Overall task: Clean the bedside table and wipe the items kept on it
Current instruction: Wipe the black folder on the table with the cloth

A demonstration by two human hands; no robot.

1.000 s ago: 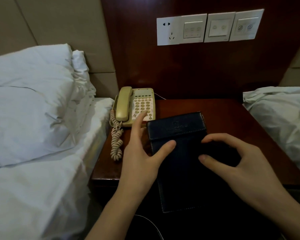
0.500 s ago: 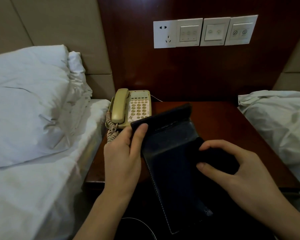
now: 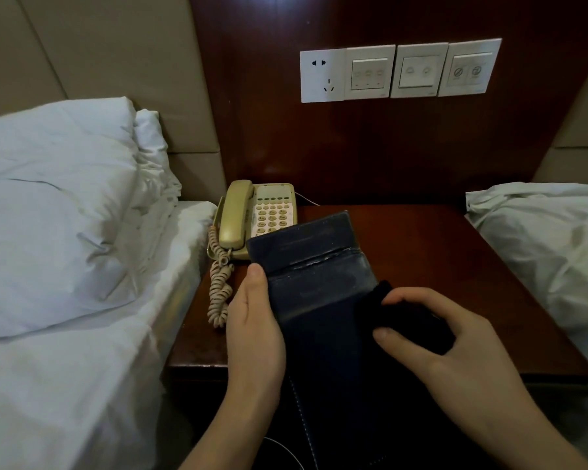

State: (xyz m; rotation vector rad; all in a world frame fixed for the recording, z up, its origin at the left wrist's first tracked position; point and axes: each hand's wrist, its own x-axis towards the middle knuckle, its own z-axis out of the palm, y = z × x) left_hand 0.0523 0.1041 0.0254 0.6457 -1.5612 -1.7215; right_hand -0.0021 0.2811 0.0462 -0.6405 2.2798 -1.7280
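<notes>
Fingers (image 3: 392,335) of the right hand (image 3: 455,351) are curled round a dark cloth (image 3: 404,317), pressing it on the folder (image 3: 323,286). Left hand (image 3: 255,330) grips the folder's left edge, thumb on top. Folder sticks out past the tabletop (image 3: 438,252) front edge with its flap lifted, so I reckon a hard wipe could tip it off or shove it into the phone (image 3: 262,218) just behind. Looks like dark blue leather, stitched edge, dusty and scuffed at the fold.

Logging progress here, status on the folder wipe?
Left hand grips dark folder, flap raised. Right hand holds dark cloth on its inner face. Telephone close behind, not blocking.
</notes>
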